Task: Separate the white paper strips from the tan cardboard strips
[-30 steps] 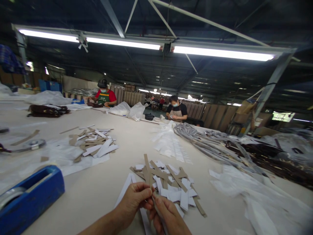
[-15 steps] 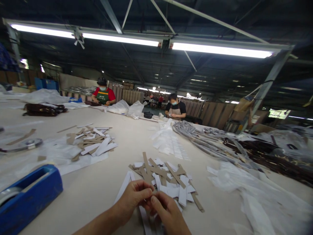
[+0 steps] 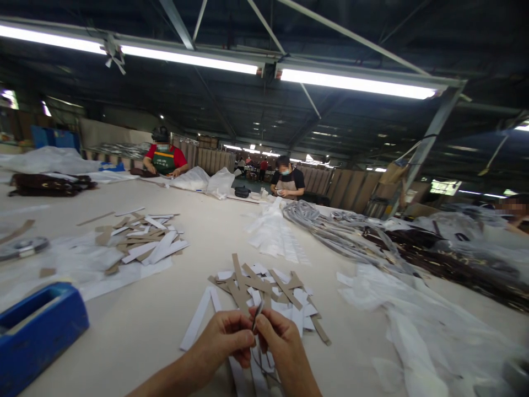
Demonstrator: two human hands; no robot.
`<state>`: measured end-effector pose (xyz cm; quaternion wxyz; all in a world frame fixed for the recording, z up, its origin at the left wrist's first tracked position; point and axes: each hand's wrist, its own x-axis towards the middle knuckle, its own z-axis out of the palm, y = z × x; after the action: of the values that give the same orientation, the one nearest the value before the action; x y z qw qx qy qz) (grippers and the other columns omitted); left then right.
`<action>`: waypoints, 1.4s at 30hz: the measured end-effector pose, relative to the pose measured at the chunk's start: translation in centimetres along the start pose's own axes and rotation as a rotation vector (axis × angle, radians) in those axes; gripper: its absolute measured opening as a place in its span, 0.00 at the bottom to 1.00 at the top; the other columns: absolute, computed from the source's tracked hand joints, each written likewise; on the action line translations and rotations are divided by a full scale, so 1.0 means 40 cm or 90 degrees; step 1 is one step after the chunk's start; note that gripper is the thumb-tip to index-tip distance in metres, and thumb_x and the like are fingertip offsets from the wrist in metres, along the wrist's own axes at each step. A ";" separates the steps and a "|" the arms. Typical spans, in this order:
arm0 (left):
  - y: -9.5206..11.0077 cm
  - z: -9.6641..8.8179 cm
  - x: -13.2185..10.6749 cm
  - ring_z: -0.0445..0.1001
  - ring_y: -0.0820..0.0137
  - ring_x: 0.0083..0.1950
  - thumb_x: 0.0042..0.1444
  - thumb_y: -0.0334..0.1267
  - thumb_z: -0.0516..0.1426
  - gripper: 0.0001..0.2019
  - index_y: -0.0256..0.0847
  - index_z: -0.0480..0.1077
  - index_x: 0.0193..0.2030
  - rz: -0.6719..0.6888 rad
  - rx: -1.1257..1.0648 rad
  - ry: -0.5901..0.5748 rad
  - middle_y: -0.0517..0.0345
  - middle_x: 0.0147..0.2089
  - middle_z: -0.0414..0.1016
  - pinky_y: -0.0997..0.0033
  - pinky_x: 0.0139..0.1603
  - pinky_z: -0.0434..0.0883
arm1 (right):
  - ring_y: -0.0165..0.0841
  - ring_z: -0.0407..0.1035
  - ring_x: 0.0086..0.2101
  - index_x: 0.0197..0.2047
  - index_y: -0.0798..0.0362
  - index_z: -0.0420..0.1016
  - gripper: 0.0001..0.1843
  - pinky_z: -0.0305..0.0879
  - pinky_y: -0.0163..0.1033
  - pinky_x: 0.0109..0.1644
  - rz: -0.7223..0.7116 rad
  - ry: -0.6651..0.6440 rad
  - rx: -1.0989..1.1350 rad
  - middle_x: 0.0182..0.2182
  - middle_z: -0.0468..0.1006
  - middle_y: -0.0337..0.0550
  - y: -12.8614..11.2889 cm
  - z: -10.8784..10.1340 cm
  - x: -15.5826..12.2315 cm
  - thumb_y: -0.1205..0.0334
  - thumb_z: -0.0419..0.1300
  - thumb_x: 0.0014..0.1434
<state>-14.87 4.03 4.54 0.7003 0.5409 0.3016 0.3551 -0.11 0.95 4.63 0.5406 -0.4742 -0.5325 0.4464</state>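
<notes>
My left hand (image 3: 225, 337) and my right hand (image 3: 283, 339) meet at the front middle of the table, fingertips pinched together. Between them is the end of a thin, dark grey strap (image 3: 258, 315), which both hands grip. Below the fingers a thin grey loop hangs, perhaps part of the same strap; my right hand partly hides it. Just beyond lies a loose heap of white and brown paper strips (image 3: 264, 286). More white strips lie under my wrists.
A blue tape dispenser (image 3: 45, 336) stands at left. Another strip pile (image 3: 152, 240) lies behind it. Grey straps (image 3: 322, 223), dark brown straps (image 3: 430, 259) and clear plastic sheets (image 3: 397, 309) spread over the right. Two co-workers (image 3: 165, 157) sit across the table.
The view has turned a little to the right, so things sit further left. The dark grey strap end now shows above my fingertips; before, the fingers hid what they held.
</notes>
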 end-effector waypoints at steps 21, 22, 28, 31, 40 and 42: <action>0.040 -0.167 0.052 0.56 0.78 0.12 0.45 0.49 0.55 0.13 0.41 0.62 0.27 -0.006 0.145 0.313 0.69 0.11 0.60 0.83 0.10 0.49 | 0.24 0.53 0.16 0.40 0.54 0.69 0.24 0.45 0.30 0.19 0.202 0.047 0.169 0.17 0.66 0.31 -0.015 0.002 -0.009 0.43 0.62 0.49; 0.040 -0.159 0.049 0.57 0.78 0.12 0.45 0.47 0.56 0.12 0.41 0.62 0.27 -0.015 0.143 0.295 0.67 0.12 0.63 0.83 0.10 0.49 | 0.24 0.54 0.17 0.42 0.54 0.69 0.25 0.46 0.30 0.20 0.201 0.041 0.188 0.18 0.67 0.31 -0.013 0.005 -0.009 0.44 0.63 0.48; 0.012 -0.025 0.020 0.67 0.75 0.16 0.45 0.39 0.52 0.10 0.38 0.65 0.35 -0.033 0.154 0.085 0.57 0.27 0.76 0.82 0.10 0.52 | 0.30 0.64 0.23 0.35 0.53 0.71 0.19 0.58 0.34 0.27 0.113 0.110 0.066 0.24 0.73 0.36 0.005 0.013 -0.006 0.44 0.59 0.53; -0.003 0.034 0.005 0.69 0.73 0.17 0.48 0.39 0.52 0.11 0.38 0.67 0.37 -0.013 0.139 0.057 0.62 0.23 0.72 0.81 0.12 0.57 | 0.36 0.69 0.32 0.38 0.52 0.74 0.19 0.65 0.38 0.37 0.045 0.127 -0.032 0.28 0.75 0.39 0.006 0.029 -0.010 0.45 0.58 0.54; -0.007 0.054 -0.014 0.71 0.70 0.24 0.46 0.43 0.57 0.18 0.36 0.70 0.43 -0.044 0.029 0.059 0.55 0.30 0.74 0.80 0.14 0.63 | 0.40 0.68 0.45 0.50 0.50 0.74 0.19 0.66 0.41 0.50 -0.105 0.117 -0.177 0.45 0.73 0.48 0.053 0.047 -0.011 0.60 0.56 0.55; -0.020 0.044 -0.007 0.68 0.73 0.20 0.47 0.50 0.57 0.21 0.35 0.70 0.42 -0.046 0.022 0.088 0.55 0.28 0.73 0.80 0.13 0.61 | 0.39 0.69 0.42 0.52 0.51 0.72 0.21 0.69 0.40 0.43 -0.086 0.111 -0.153 0.43 0.74 0.48 0.055 0.047 -0.012 0.61 0.56 0.54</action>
<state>-13.48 2.73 4.19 0.6807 0.5158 0.3744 0.3611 -1.97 0.89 2.37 0.5528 -0.5356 -0.5641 0.2991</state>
